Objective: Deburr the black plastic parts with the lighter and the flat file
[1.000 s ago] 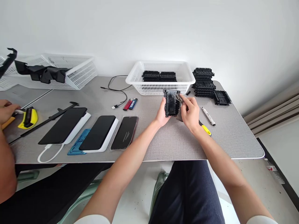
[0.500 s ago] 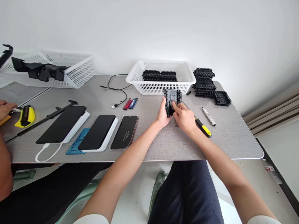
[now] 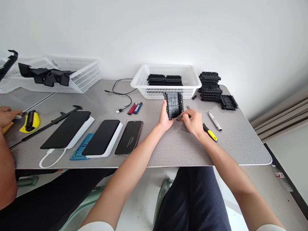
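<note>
My left hand [image 3: 165, 118] grips a black plastic panel [image 3: 174, 105] with toothed side edges, tilted up above the table. Just right of its lower corner, my right hand [image 3: 193, 121] is closed in a pinch. Something small and dark shows at its fingertips, with a bit of orange beside it; I cannot make out what it is. Partly hidden below that hand lies a tool with a black and yellow handle [image 3: 210, 133] and a grey blade. A white marker [image 3: 215, 121] rests to the right of it.
A white basket [image 3: 166, 93] holds more black panels. Stacked panels [image 3: 210, 88] stand beside it, with a single panel [image 3: 229, 102] alongside. Lighters [image 3: 137, 108], a cable [image 3: 124, 93] and phones [image 3: 101, 137] lie leftward. Another person's hand [image 3: 8, 116] is at far left.
My right hand has come off the panel's face and moved slightly down and right. The panel, still in my left hand, has shifted a little left, so its whole face shows.
</note>
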Motion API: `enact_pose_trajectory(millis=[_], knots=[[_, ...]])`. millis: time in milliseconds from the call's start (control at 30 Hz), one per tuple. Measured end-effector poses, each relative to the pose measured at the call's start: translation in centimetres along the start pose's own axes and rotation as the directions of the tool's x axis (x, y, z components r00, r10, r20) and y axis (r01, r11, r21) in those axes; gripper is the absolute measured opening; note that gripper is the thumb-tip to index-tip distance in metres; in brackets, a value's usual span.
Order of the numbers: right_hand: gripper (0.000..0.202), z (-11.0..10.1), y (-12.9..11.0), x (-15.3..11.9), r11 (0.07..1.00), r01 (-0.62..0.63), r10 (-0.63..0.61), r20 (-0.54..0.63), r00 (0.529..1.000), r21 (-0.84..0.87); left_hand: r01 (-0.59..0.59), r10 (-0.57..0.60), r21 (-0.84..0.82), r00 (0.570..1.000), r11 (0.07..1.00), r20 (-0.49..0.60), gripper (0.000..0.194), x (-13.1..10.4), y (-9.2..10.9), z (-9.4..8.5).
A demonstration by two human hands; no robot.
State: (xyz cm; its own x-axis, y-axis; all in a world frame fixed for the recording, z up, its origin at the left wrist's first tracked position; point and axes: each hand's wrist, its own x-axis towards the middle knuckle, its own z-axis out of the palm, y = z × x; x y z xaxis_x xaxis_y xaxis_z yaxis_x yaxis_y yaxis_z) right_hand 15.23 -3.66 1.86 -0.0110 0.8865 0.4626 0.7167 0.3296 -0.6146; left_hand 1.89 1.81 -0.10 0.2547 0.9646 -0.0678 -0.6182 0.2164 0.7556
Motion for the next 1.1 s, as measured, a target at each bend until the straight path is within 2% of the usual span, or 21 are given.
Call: enact_pose_trajectory(millis=[67, 133, 233, 333, 400, 533, 700, 833, 933, 1033, 1100], knots=[[0.040, -0.2, 0.2, 0.2, 0.995, -0.028, 0.045, -0.179, 0.983, 0.096, -0.009, 0.009, 0.014, 1.000, 1.000, 0.016, 0.059, -0.2, 0.1, 0.2], [0.042, -0.3, 0.3, 0.4, 0.990, -0.024, 0.065, -0.301, 0.952, 0.139, 0.014, -0.016, 0.039, 0.998, 0.999, 0.062, 0.060, -0.6, 0.0, 0.6], [0.042, 0.0, 0.1, 0.4, 0.987, 0.000, 0.055, -0.342, 0.938, 0.159, 0.091, -0.102, 0.074, 0.981, 0.993, 0.164, 0.061, -1.1, -0.9, 1.0], [0.042, 0.5, 0.1, 0.2, 0.990, -0.003, 0.044, -0.296, 0.954, 0.138, 0.140, -0.160, 0.099, 0.958, 0.985, 0.236, 0.057, -1.3, -2.1, 1.2], [0.043, 0.8, 0.1, 0.1, 0.995, 0.009, 0.017, -0.253, 0.967, 0.102, 0.137, -0.159, 0.104, 0.957, 0.985, 0.242, 0.055, -1.3, -2.6, 1.1], [0.043, 0.8, 0.2, 0.2, 0.995, 0.072, -0.059, -0.166, 0.984, 0.073, 0.119, -0.135, 0.086, 0.969, 0.989, 0.206, 0.055, -1.3, -2.7, 1.1], [0.046, 0.4, 0.0, 0.1, 0.997, 0.073, -0.074, -0.024, 0.997, -0.023, 0.148, -0.155, 0.056, 0.978, 0.987, 0.137, 0.056, -1.2, -2.2, 1.4], [0.046, 0.7, -1.2, -0.7, 0.980, 0.129, -0.101, 0.183, 0.978, -0.150, 0.082, -0.082, 0.004, 0.996, 0.997, 0.024, 0.064, -0.6, -1.1, 0.8], [0.042, 0.9, -2.0, -1.1, 0.966, 0.174, -0.111, 0.301, 0.947, -0.190, 0.023, -0.023, -0.027, 1.000, 0.999, -0.010, 0.064, -0.2, -0.3, 0.2], [0.036, 0.9, -2.0, -1.0, 0.972, 0.179, -0.125, 0.313, 0.942, -0.151, 0.005, -0.005, -0.029, 1.000, 1.000, -0.015, 0.062, -0.1, -0.1, -0.1], [0.033, 0.7, -1.5, -0.7, 0.985, 0.153, -0.127, 0.258, 0.958, -0.081, 0.026, -0.026, -0.020, 1.000, 0.999, 0.002, 0.062, -0.1, -0.2, -0.1]])
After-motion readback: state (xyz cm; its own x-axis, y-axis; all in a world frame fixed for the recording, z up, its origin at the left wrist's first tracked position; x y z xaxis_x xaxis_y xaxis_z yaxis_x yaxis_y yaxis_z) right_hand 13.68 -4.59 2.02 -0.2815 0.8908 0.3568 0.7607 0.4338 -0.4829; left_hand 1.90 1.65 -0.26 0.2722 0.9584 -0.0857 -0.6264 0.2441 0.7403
